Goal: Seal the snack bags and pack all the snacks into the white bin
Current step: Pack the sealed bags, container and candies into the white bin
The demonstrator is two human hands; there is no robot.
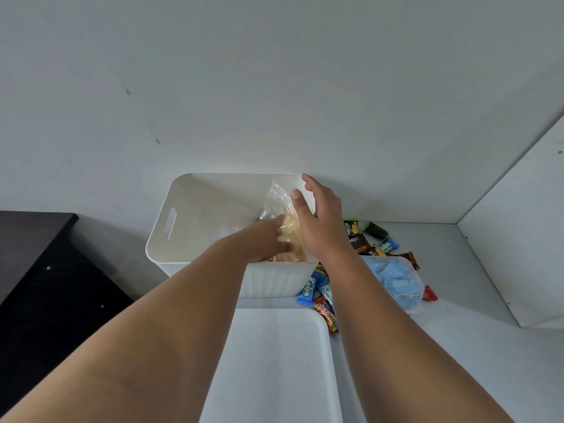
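Observation:
A white bin (189,209) stands against the wall. Inside it, at the right end, a clear bag of pale orange snacks (282,206) stands upright. My left hand (268,236) reaches into the bin and rests on the bag's lower part. My right hand (317,218) hovers at the bag's right side, fingers apart, thumb touching the plastic. To the right of the bin lies a clear bag of blue snacks (393,279). Several small wrapped snacks (366,239) in blue, black and red are scattered around it and beside the bin.
A white tray or lid (274,361) lies in front of the bin. A dark wooden cabinet (36,264) stands at the left. A white wall panel (518,224) closes off the right side of the grey counter (457,346).

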